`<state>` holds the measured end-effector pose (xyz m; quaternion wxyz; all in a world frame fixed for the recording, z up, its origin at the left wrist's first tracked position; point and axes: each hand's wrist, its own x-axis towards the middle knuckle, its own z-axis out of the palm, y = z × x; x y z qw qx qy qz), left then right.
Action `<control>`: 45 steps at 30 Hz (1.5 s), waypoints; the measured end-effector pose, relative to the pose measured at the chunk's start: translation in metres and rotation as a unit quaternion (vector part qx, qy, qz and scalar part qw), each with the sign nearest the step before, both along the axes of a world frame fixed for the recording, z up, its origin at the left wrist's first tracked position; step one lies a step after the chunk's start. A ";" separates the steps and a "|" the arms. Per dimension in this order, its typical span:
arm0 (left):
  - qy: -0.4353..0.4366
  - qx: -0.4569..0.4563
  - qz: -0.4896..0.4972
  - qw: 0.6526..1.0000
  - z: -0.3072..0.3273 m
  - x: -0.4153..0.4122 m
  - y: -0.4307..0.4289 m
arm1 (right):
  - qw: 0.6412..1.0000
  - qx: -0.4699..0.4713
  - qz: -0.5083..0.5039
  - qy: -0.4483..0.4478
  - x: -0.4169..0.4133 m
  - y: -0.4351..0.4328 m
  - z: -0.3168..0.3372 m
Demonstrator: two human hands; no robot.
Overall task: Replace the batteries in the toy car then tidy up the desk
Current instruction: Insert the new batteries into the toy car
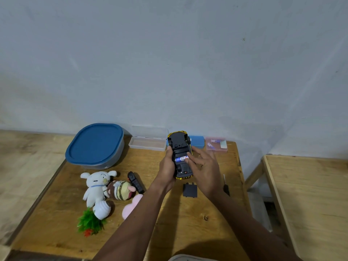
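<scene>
A yellow toy car (178,143) is turned upside down above the wooden desk (56,213), black underside up, its battery bay uncovered. My left hand (167,166) grips the car's left side. A blue and white battery (181,159) lies across the bay. My right hand (203,166) touches the battery's right end with its fingertips, the other fingers spread. The black battery cover (190,190) lies flat on the desk just below the car. A screwdriver (226,185) rests to the right, partly hidden by my right wrist.
At the back stand a blue-lidded tub (95,145), an open clear box (147,143), a blue case (196,141) and a pink case (216,145). On the left lie a white plush (96,183), striped plush (120,190), black remote (136,182), pink plush (130,206) and plastic plant (90,222).
</scene>
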<state>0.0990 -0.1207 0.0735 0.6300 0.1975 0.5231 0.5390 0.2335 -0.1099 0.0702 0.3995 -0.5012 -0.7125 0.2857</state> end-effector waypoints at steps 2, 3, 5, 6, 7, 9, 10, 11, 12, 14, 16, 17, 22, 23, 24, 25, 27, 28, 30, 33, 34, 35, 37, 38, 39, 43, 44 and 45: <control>-0.006 -0.005 0.000 1.000 0.000 0.001 -0.001 | 1.000 0.004 0.001 -0.004 -0.001 0.000 -0.001; -0.011 -0.004 -0.001 1.000 -0.001 0.000 -0.001 | 1.000 0.006 0.001 -0.009 -0.001 -0.001 -0.001; -0.013 -0.005 -0.001 1.000 -0.001 0.000 -0.002 | 0.999 0.015 -0.001 -0.031 -0.001 -0.003 -0.003; -0.011 -0.006 0.000 1.000 -0.001 0.000 -0.002 | 0.999 0.020 -0.001 -0.045 -0.001 -0.003 -0.003; -0.009 -0.007 0.000 1.000 -0.001 0.000 -0.002 | 0.998 0.029 -0.002 -0.064 0.000 -0.004 -0.005; 0.003 -0.010 0.005 1.000 -0.002 0.000 -0.002 | 0.990 0.067 -0.005 -0.120 0.001 -0.006 -0.007; 0.006 -0.012 0.008 1.000 -0.002 0.000 -0.002 | 0.985 0.090 -0.007 -0.148 0.001 -0.006 -0.008; 0.005 -0.014 0.011 1.000 -0.003 0.000 -0.003 | 0.979 0.110 -0.008 -0.173 0.001 -0.006 -0.009; 0.004 -0.015 0.015 1.000 -0.003 0.000 -0.004 | 0.972 0.127 -0.009 -0.196 0.002 -0.006 -0.009; 0.006 -0.018 0.018 1.000 -0.004 -0.001 -0.004 | 0.956 0.157 -0.004 -0.246 0.002 -0.005 -0.010; 0.006 -0.021 0.020 1.000 -0.007 -0.002 -0.006 | 0.941 0.177 0.005 -0.289 0.001 -0.005 -0.011; 0.006 -0.024 0.021 0.999 -0.008 -0.003 -0.006 | 0.935 0.185 0.010 -0.302 0.001 -0.005 -0.011; 0.017 -0.035 0.022 0.999 -0.014 -0.006 -0.008 | 0.928 0.192 0.023 -0.320 -0.004 -0.006 -0.014; 0.021 -0.039 0.024 0.999 -0.015 -0.007 -0.008 | 0.930 0.186 0.023 -0.317 -0.004 -0.007 -0.015; 0.026 -0.042 0.026 0.998 -0.016 -0.009 -0.009 | 0.932 0.178 0.026 -0.314 -0.004 -0.008 -0.017; 0.032 -0.046 0.027 0.998 -0.017 -0.010 -0.010 | 0.936 0.168 0.033 -0.307 -0.004 -0.008 -0.018; 0.047 -0.055 0.036 0.997 -0.019 -0.015 -0.011 | 0.950 0.136 0.059 -0.274 -0.002 -0.006 -0.021; 0.054 -0.058 0.036 0.996 -0.021 -0.017 -0.011 | 0.960 0.113 0.075 -0.246 0.001 -0.004 -0.023; 0.065 -0.066 0.033 0.995 -0.025 -0.020 -0.012 | 0.978 0.056 0.096 -0.178 0.006 0.002 -0.030; 0.084 -0.084 0.045 0.992 -0.032 -0.023 -0.015 | 0.990 -0.007 0.066 -0.126 0.011 0.008 -0.045; 0.087 -0.094 0.050 0.990 -0.035 -0.024 -0.017 | 0.990 -0.022 0.059 -0.124 0.012 0.008 -0.050; 0.084 -0.104 0.052 0.990 -0.039 -0.025 -0.018 | 0.988 -0.035 0.060 -0.136 0.014 0.008 -0.057; 0.077 -0.119 0.048 0.989 -0.044 -0.026 -0.022 | 0.978 -0.061 0.068 -0.186 0.017 0.007 -0.069; 0.074 -0.124 0.046 0.988 -0.046 -0.027 -0.024 | 0.973 -0.078 0.072 -0.207 0.018 0.006 -0.073; 0.072 -0.129 0.047 0.988 -0.050 -0.027 -0.026 | 0.968 -0.095 0.075 -0.221 0.019 0.005 -0.077; 0.072 -0.152 0.042 0.985 -0.060 -0.030 -0.031 | 0.960 -0.142 0.085 -0.228 0.019 0.002 -0.080; 0.070 -0.157 0.041 0.984 -0.061 -0.030 -0.031 | 0.960 -0.142 0.084 -0.226 0.018 0.003 -0.080; 0.067 -0.160 0.040 0.984 -0.062 -0.029 -0.031 | 0.960 -0.140 0.084 -0.227 0.017 0.004 -0.079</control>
